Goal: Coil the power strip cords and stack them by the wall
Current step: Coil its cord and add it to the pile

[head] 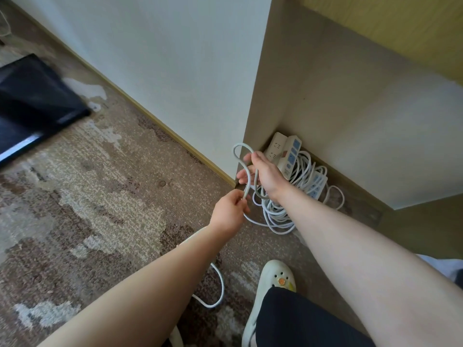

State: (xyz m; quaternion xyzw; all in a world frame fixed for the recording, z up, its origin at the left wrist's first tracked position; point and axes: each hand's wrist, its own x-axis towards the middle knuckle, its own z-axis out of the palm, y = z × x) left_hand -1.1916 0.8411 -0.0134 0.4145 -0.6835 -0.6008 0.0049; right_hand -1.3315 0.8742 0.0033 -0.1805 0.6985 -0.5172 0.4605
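The fingers (241, 199) of the left hand (228, 214) were pinched on a white cord (246, 181), thumb against fingertips, apparently to feed it and keep it taut. From that pinch the cord rose in a loop to the right hand (263, 171), whose fingers curled loosely around the gathered turns, the thumb lying over them. That hand seemed to serve as the former on which the coil was built, which would explain why it was held up and slightly ahead of the other.

Below the left forearm, the slack of the same cord trailed across the carpet (100, 196) in a wide curve, passing near a white shoe (270, 279); so a good length looked still uncoiled.

Just beyond the right hand, in the corner where the wall (175, 58) met a wooden cabinet side (325, 108), lay the power strips (288, 156), their cords heaped loosely around and under them. Working close to that pile probably kept the carry short. A dark flat object (32, 101) lay well apart on the left.
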